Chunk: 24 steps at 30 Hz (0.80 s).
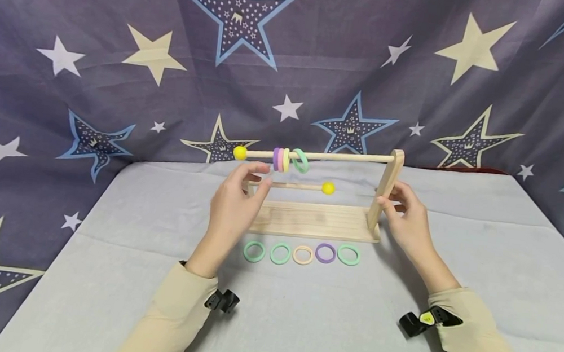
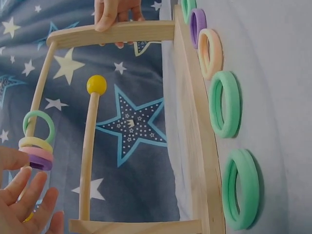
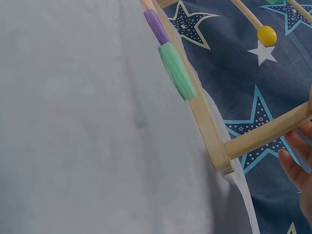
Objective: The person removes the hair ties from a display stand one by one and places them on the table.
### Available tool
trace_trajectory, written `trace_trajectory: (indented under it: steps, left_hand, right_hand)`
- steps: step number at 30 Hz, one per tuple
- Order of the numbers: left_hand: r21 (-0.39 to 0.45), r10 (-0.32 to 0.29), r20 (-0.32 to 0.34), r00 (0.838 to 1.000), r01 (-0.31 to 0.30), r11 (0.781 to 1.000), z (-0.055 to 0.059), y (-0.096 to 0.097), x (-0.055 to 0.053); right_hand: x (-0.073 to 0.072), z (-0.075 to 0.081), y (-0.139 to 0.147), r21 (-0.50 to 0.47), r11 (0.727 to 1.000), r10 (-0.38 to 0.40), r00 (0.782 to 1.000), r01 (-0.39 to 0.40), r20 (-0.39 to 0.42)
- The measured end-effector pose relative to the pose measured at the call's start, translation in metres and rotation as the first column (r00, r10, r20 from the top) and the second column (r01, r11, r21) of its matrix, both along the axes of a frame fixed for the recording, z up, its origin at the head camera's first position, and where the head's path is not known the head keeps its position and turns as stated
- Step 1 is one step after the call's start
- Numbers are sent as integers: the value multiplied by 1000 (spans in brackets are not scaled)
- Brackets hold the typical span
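Beige sleeves (image 1: 164,315) nearest; threaded rings (image 1: 280,160) just right of left hand (image 1: 235,200).
Rod (image 1: 347,157) runs crosswise; left fingers (image 1: 256,167) spread; right hand (image 1: 409,216) pinches upright (image 1: 385,189).

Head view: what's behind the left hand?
Behind the left hand, a sliver of the short post shows, with the lower rod and base running out to the right. Most of the post and the base's left end are covered there.
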<state>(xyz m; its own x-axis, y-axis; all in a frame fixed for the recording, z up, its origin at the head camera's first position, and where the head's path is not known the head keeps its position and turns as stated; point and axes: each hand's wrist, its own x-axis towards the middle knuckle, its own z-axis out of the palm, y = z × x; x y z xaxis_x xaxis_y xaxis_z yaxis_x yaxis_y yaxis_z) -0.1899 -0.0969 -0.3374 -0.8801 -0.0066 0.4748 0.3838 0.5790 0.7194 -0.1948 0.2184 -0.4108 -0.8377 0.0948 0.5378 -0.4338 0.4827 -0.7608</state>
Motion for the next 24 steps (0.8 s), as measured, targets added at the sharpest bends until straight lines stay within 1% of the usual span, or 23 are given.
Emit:
trace_trajectory:
  steps: [6,10,14,18,24]
  left_hand:
    - [109,-62,60,996,55,993,2,3,-5]
    - [152,-87,85,993,73,986,1,5,-9]
    - [173,-98,109,989,78,982,1,8,-12]
    - [178,-98,131,987,74,981,1,10,-12]
    - [162,-81,132,988,59,985,0,12,-13]
  right_hand:
    - [-1,-1,0,8,1000,-6,1000,6,3]
    - [-1,-1,0,5,1000,-5,1000,5,3]
    - [0,0,0,3,1000,-7,1000,7,9]
    - [0,1,-1,6,1000,-14,1000,14,19]
    - [1,1,-1,1,1000,-17,1000,17,22]
